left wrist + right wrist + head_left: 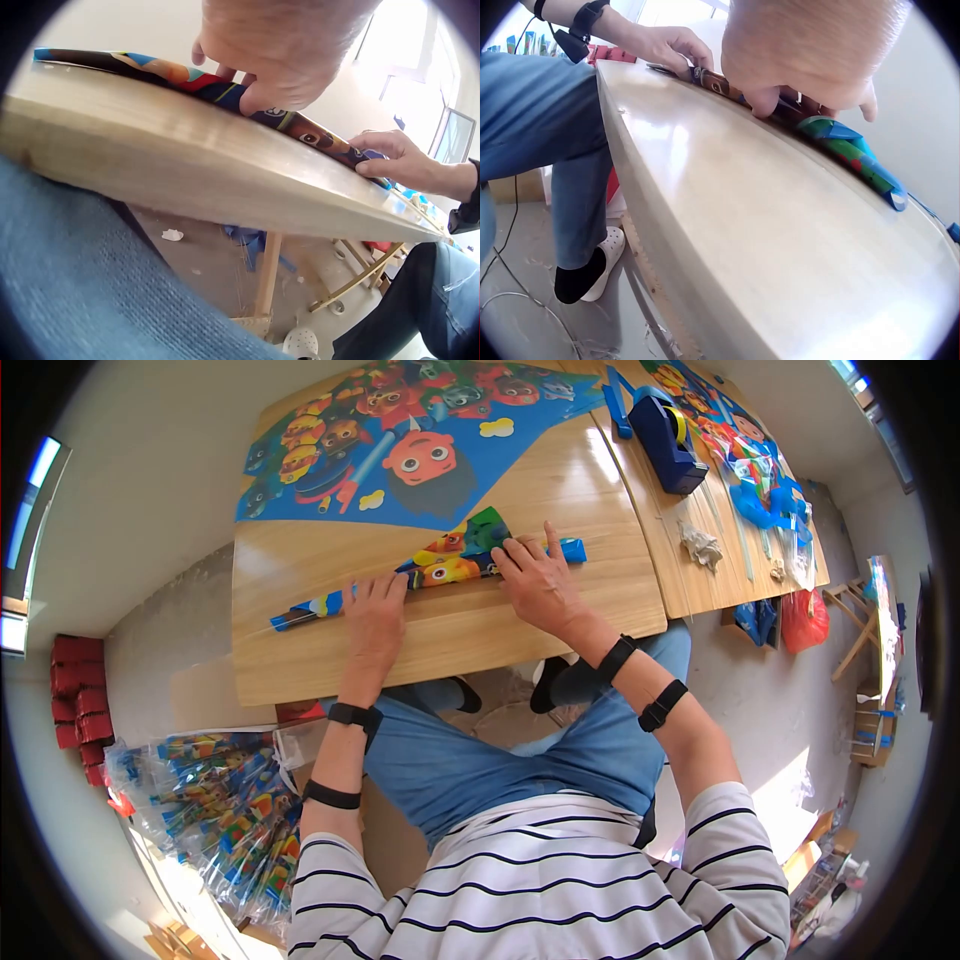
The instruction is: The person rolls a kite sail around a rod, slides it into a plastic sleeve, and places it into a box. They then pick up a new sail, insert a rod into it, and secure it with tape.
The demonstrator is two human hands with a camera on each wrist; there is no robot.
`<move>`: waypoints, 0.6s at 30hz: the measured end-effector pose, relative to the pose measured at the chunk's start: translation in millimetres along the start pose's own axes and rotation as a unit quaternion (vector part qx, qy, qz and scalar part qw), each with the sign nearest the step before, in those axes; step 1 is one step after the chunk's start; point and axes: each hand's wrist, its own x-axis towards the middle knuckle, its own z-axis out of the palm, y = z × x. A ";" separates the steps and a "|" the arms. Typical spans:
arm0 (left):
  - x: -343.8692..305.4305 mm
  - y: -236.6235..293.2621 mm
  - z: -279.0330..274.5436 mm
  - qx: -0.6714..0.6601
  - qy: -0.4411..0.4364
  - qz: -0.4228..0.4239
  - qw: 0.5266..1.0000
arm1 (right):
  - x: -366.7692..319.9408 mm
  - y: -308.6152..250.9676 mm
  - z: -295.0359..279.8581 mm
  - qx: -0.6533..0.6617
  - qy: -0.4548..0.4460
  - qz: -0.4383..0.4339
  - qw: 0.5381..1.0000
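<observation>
A colourful printed sheet, rolled into a narrow tube (450, 572), lies slantwise on the wooden table (300, 550), a loose green and yellow corner standing up behind it. The left hand (376, 618) lies over the tube left of its middle; in the left wrist view its thumb is against the near side of the roll (289, 120). Nearer the right end, the right hand (540, 585) has thumb and fingertips on the tube. The right wrist view shows that thumb on the near side and the fingers over the roll (855, 159).
Flat printed sheets (430, 450) cover the table's back. At the right stand a blue tape dispenser (668, 445), crumpled paper (700, 546) and clear plastic packaging (765, 500). A red bag (805, 620) hangs at the right edge. Bagged colourful items (225, 810) lie at lower left, below red boxes (80, 695).
</observation>
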 end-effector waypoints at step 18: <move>29.1 -21.2 -27.5 -0.066 -0.249 -0.087 0.962 | 28.7 14.3 -10.3 0.046 -0.140 0.143 0.979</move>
